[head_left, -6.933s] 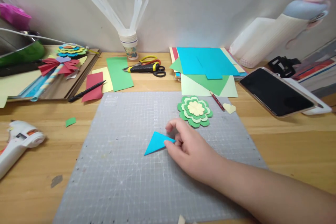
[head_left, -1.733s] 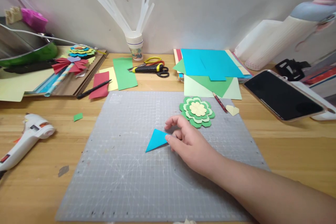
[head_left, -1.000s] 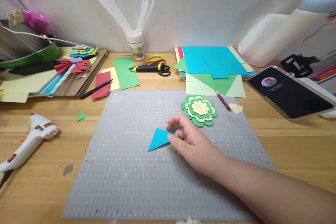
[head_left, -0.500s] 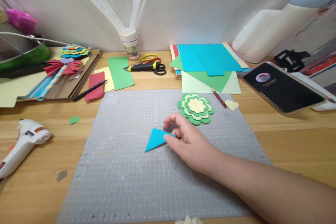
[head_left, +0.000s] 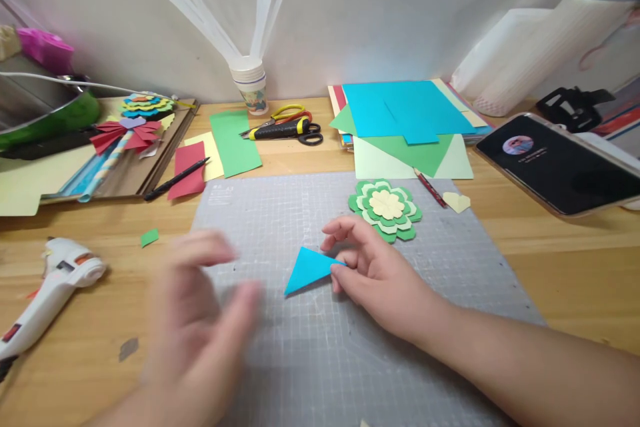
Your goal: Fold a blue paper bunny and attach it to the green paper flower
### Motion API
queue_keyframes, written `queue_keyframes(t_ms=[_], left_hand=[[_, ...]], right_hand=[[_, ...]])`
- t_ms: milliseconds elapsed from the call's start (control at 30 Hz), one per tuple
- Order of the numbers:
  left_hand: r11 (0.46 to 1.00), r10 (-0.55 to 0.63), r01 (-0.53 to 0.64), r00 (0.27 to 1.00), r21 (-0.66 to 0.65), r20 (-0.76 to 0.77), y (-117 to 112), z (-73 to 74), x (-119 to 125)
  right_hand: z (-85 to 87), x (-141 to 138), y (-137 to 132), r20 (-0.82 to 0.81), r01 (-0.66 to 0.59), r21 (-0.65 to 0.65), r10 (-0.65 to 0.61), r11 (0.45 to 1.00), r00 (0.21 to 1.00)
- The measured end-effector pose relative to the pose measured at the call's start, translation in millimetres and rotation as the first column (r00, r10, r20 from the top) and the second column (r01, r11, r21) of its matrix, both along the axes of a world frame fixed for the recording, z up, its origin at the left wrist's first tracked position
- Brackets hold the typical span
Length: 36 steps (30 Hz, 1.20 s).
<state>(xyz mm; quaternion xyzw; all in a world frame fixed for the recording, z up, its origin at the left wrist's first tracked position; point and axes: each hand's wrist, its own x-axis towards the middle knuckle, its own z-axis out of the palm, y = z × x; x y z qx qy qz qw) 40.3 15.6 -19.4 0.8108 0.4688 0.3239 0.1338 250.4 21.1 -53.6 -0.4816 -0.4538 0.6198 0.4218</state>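
Paper triangle (head_left: 309,271) in RH (head_left: 376,277), LH (head_left: 189,327) blurred

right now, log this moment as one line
right hand: pinching blue paper triangle | left hand: open, blurred, triangle not held | paper flower: on cutting mat

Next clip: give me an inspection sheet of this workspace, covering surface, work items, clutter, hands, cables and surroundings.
Surface: gridded grey mat on a wooden table.
Work items: blue paper triangle, held by one corner; layered green flower lying on the mat.
Clutter: glue gun left of the mat; black pen across red paper; box cutter and scissors behind.
Hands: right hand pinches the triangle; left hand blurred, open, nothing seen in it.
Cables: white cord at upper left; dark cord at the glue gun's handle.
Surroundings: pale wall behind; phone with lit screen at right; paper cups holding white strips.
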Motion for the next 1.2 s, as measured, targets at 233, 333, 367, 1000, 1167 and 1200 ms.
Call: queue_keyframes(t_ms=[233,333,367,1000,1167,1200], left_hand=[[0.977,-0.213,0.213,0.952,-0.023,-0.221,22,-10.5,21],[0.975,-0.220,0.222,0.949,-0.018,-0.226,23,-11.7,18],[0.974,-0.223,0.226,0.948,-0.016,-0.226,23,-12.3,18],[0.964,-0.253,0.227,0.946,-0.142,-0.203,22,-21.1,18],[0.960,-0.261,0.231,0.942,-0.158,-0.209,23,-21.8,18],[0.961,-0.259,0.228,0.943,-0.159,-0.210,23,-21.9,18]], right_hand=[[6.4,-4,-4,-0.059,0.018,-0.148,-0.027,0.989,0.998],[9.0,1,-6,0.212,-0.048,0.020,0.043,0.999,0.976],[10.2,3,-5,0.351,-0.100,0.119,0.052,0.988,0.935],[5.8,7,-2,0.838,-0.515,0.262,0.072,0.816,0.541],[3.6,6,-4,0.819,-0.488,0.274,0.064,0.829,0.570],[3.6,5,-4,0.816,-0.481,0.274,0.063,0.833,0.575]])
